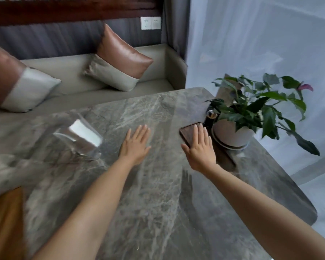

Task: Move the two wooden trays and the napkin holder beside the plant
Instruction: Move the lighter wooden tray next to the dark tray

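A dark wooden tray lies on the grey marble table, right beside the white pot of the green plant. More dark wood shows past my wrist; I cannot tell if that is a second tray. My right hand lies flat with fingers spread over the tray. My left hand rests flat on the bare table to the left of it, fingers apart, holding nothing. A clear acrylic napkin holder with white napkins stands at the left, blurred.
A small dark object with a shiny round top stands behind the tray against the pot. The plant's leaves overhang the table's right edge. A grey bench with two cushions runs behind the table. An orange-brown surface shows at lower left.
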Demonstrator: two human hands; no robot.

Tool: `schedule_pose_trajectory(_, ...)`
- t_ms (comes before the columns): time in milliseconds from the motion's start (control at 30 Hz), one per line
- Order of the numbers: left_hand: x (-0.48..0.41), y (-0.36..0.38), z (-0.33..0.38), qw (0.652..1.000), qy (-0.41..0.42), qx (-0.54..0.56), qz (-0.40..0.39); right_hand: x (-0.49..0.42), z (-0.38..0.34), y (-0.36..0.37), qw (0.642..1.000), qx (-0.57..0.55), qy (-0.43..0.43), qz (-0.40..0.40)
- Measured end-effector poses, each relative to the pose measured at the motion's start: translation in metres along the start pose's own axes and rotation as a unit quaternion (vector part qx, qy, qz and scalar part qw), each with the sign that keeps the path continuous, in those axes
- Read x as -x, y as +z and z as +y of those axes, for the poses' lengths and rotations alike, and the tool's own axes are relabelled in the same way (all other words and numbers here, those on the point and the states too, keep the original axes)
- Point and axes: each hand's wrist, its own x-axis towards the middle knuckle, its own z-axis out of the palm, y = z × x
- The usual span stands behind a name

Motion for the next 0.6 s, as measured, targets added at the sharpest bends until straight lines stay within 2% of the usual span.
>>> schedule_pose_trajectory(233,0.102,-0.003,-0.102,0.998,-0.054,-0.009,0.024,0.025,-0.14,0.019,0.995,0.022,-0.091,-0.019)
schedule_pose_trajectory(433,0.191,0.006,-0.208,0.988,-0.151,-0.014,0.024,0.061,-0.258,0.048,0.984,0.022,-0.176,-0.034)
schedule_pose_trajectory(600,0.251,0.026,-0.275,0.974,-0.225,0.015,0.023,0.094,-0.328,0.075,0.975,0.023,-0.211,-0.062)
